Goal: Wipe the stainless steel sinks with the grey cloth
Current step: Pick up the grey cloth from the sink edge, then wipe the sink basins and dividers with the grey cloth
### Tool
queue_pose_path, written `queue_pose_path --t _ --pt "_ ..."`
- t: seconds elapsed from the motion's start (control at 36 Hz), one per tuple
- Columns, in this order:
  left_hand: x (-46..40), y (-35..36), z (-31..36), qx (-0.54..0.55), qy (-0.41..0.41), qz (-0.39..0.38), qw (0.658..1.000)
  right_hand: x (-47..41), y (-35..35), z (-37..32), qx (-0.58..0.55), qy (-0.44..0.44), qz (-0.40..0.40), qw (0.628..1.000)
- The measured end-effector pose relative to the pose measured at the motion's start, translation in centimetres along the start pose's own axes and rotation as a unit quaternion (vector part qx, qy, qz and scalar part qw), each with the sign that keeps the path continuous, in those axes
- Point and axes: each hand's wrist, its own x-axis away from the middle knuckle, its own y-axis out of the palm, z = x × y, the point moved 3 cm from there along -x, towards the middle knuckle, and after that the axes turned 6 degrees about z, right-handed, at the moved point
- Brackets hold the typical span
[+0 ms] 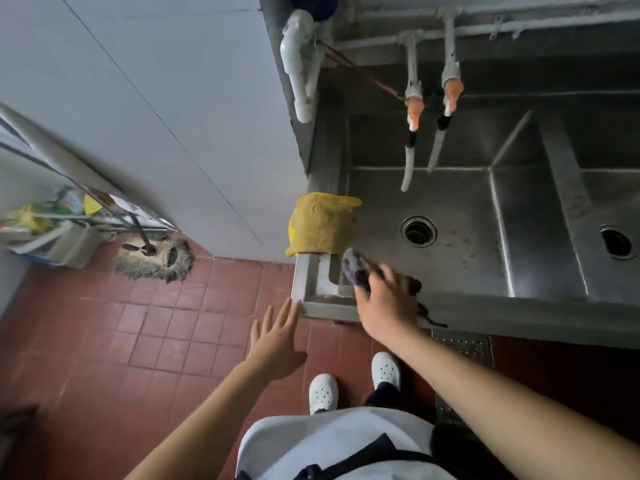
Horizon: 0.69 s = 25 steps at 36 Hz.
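Two stainless steel sinks stand side by side: the left sink (460, 258) with a round drain (419, 231), and the right sink (588, 216) beyond a steel divider. My right hand (384, 303) grips the grey cloth (353, 266) at the left sink's near left corner, against the rim. Fingers spread and holding nothing, my left hand (277, 336) hovers just left of the sink unit's front corner (304, 303).
A yellow cloth (322, 225) hangs over the sink's left rim. Two taps (414, 109) with hoses hang over the left sink. White pipes (299, 64) run up the wall. A mop head (154, 258) lies on the red tiled floor at left, beside a rack.
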Motion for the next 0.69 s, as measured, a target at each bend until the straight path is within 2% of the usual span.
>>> queue_pose_path --t 0.06,0.11,0.36,0.69 --pt "-0.2 1.5 -0.2 -0.038 0.008 -0.016 0.999 1.0 4.0 0.1 0.067 -0.019 -0.105 0.992" --pt "-0.3 2.3 -0.3 -0.065 0.001 -0.013 0.998 2.0 7.3 0.1 0.112 -0.042 -0.145 0.982" --pt "-0.7 2.5 0.0 -0.045 -0.026 -0.036 0.998 -1.7 11.6 -3.2 0.086 0.004 -0.127 0.988" --pt "-0.7 2.8 0.3 -0.004 -0.033 -0.029 0.999 -7.8 10.2 -4.6 0.055 0.066 -0.093 0.992"
